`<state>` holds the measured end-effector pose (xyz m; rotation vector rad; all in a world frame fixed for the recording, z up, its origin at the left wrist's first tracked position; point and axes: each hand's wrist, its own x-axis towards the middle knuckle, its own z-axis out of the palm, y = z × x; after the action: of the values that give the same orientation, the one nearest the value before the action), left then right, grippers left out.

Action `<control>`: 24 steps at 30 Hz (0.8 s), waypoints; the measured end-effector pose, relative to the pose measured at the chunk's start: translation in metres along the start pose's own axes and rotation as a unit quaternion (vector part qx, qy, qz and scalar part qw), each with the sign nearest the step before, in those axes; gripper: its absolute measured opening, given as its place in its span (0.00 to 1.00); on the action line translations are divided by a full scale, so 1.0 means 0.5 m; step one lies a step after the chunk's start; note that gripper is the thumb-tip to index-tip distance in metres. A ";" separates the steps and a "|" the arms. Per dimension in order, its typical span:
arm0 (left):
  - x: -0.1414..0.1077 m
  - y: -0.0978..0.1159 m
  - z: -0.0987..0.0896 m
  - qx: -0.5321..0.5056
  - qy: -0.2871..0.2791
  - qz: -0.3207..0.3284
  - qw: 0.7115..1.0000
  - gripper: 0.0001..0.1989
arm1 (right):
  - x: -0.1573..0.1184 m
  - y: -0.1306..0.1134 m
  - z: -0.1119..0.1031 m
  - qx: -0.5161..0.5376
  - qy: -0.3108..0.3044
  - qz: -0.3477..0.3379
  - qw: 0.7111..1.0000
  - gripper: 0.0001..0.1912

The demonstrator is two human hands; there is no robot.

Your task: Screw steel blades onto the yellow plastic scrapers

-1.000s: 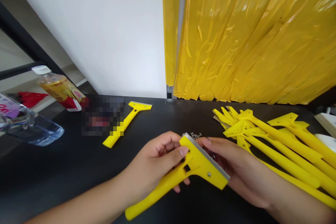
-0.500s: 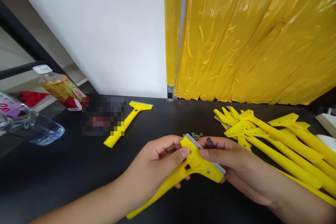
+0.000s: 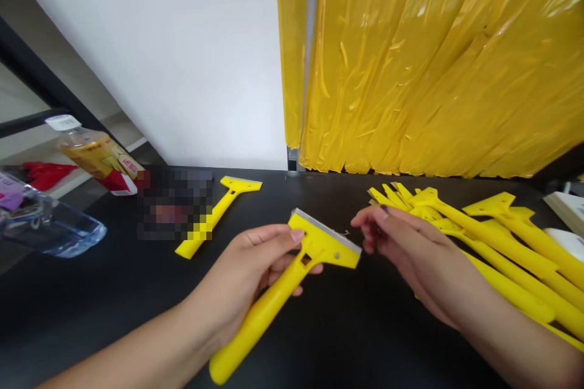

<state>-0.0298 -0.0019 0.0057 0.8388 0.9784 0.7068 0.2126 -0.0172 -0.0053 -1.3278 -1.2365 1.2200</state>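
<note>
Head view: yellow scraper (image 3: 279,296), near centre above the surface (image 3: 132,292); left hand (image 3: 249,270), fingers pinching its head (image 3: 326,244); light, stiff, I judge; best gripped by the handle (image 3: 254,327). Right hand (image 3: 415,249), beside it: fingers bent, contents I cannot tell.

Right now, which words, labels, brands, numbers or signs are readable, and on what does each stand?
No text here can be read with certainty.
White-capped drinks bottle: label print too small and blurred to read.
Clear plastic container: lettering on its purple label, cut by the picture's edge, unreadable.
Yellow scraper in the left hand: no text visible.
</note>
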 end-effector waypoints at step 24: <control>0.008 0.015 -0.013 -0.035 0.034 0.090 0.995 0.11 | 0.006 0.030 0.011 -0.207 -0.011 -0.125 0.970 0.11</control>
<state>-0.0352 0.0068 0.0087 0.8533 0.9403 0.9241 0.2085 -0.0151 -0.0207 -1.3988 -1.6831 0.8257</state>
